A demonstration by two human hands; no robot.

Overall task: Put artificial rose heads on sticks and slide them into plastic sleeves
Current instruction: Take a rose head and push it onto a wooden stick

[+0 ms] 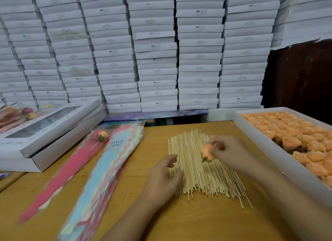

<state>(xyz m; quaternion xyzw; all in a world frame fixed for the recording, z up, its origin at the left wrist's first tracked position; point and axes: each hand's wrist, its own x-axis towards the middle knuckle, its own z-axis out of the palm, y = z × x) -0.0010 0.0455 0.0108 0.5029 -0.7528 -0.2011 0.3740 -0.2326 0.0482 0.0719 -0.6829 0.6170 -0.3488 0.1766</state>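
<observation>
White boxes (156, 48) wall off my worktop (179, 221). My right hand (231, 152) pinches a rose head (207, 153) above the sticks (199, 167), which run lengthwise away from me; my left hand (165, 179), loosely open and empty, rests at their near-left edge, closer.

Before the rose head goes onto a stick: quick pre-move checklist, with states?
1. Rose head gripped by right hand: ok.
2. Left hand holding a stick: not ok, fingers only curled at the pile's edge.
3. Stick pile within reach: ok.
4. Rose's green base clear of the fingers: ok.
5. Sleeve stack ready at left: ok.
6. Socket in the rose's base: cannot tell, blurred.
</observation>
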